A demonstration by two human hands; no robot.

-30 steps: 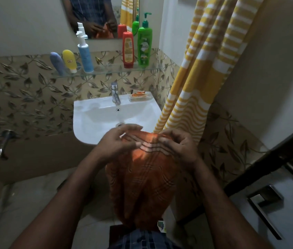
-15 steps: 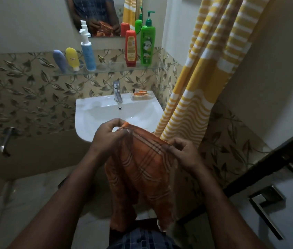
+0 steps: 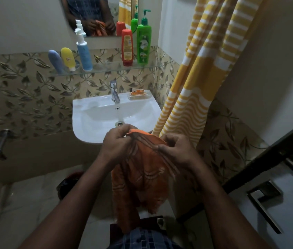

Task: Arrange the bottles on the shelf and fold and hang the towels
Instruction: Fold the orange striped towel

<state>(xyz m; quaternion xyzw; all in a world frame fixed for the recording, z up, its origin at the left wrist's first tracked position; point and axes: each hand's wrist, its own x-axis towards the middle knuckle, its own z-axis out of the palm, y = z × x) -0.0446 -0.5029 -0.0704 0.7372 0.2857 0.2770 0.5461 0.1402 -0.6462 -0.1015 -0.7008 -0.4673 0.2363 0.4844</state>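
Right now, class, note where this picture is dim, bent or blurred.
Head view: dim overall, forearms darkest; the wide lens bows the clear glass shelf and yellow-and-white striped curtain; the fringe of the orange checked towel is soft; the white ceramic basin is brightest.

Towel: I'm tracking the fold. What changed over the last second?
The left hand and right hand drew apart along the towel's top edge, then came closer again, pinching it throughout. The bottles on the shelf stayed put.
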